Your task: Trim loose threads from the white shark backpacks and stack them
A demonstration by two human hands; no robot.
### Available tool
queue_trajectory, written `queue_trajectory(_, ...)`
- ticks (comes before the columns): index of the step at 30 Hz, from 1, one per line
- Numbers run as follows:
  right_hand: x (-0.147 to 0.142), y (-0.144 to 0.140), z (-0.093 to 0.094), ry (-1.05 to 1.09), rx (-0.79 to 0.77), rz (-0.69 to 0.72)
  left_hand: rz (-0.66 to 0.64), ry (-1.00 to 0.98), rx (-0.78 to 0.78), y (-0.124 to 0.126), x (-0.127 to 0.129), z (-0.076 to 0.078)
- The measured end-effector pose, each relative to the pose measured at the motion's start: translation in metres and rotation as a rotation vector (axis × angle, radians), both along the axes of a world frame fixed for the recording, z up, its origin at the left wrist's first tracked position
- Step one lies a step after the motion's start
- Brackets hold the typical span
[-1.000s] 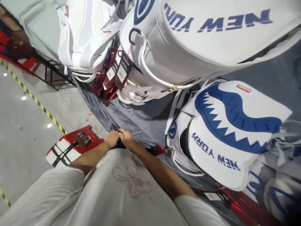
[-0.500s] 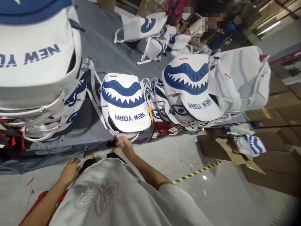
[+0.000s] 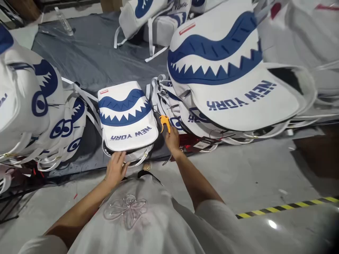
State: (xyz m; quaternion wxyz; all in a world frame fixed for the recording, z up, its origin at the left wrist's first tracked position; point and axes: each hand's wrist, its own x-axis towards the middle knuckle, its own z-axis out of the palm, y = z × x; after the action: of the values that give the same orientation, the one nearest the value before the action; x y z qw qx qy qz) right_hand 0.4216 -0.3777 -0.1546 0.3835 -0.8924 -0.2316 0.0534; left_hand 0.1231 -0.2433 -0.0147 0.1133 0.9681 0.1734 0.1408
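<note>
In front of me on the table lies a small white backpack (image 3: 127,135) with a blue toothed-mouth print and "NEW YORK" on its flap. My left hand (image 3: 116,167) touches the flap's front edge, its fingers stretched out. To the right of the backpack, my right hand (image 3: 173,140) closes on the lower end of an orange gun-shaped hand tool (image 3: 164,122); its exact kind is unclear. The tool stands close beside the backpack. A white carry handle (image 3: 140,161) curves out below the flap.
A larger white backpack (image 3: 225,88) lies over several others at right. More white backpacks (image 3: 50,116) are stacked at left, others (image 3: 159,30) at the back. A clear bottle (image 3: 64,22) lies on the grey table cover (image 3: 106,53). Paper tags (image 3: 203,144) hang at the edge.
My right hand has moved from the backpack's front edge rightward to the orange tool. My left hand has come up from below the table edge onto the flap. The view has shifted closer.
</note>
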Motion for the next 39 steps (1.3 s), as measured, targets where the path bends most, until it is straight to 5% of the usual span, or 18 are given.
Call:
queue_trajectory(4,0.047,0.039,0.016,0.087,-0.217,-0.035,0.25,-0.095,-0.26,0.002,0.027,0.024)
queue_trajectory(7,0.06,0.056,0.028,0.199,-0.197,-0.106,0.303,-0.218,-0.49,0.011,0.052,0.04)
queue_trajectory(12,0.051,0.05,0.032,0.41,-0.093,-0.134,0.306,-0.297,-0.246,0.037,0.076,0.063)
queue_trajectory(16,0.026,0.008,0.031,0.597,0.0,-0.134,0.265,-0.282,-0.03,0.06,0.093,0.078)
queue_trajectory(20,-0.018,-0.052,0.05,0.574,0.148,-0.195,0.28,-0.182,0.216,0.077,0.11,0.084)
queue_trajectory(23,-0.059,-0.081,0.074,0.517,0.37,-0.091,0.301,-0.048,0.149,0.096,0.123,0.089)
queue_trajectory(27,-0.112,-0.085,0.108,0.538,0.383,0.197,0.403,0.129,-0.062,0.127,0.141,0.107)
queue_trajectory(32,-0.144,-0.072,0.137,0.972,0.49,0.166,0.215,0.041,-0.074,0.136,0.149,0.129)
queue_trajectory(36,-0.125,-0.063,0.137,1.058,0.387,0.063,0.19,-0.05,-0.111,0.131,0.142,0.127)
queue_trajectory(39,-0.1,-0.029,0.128,1.02,0.299,0.045,-0.019,-0.174,-0.055,0.119,0.142,0.119)
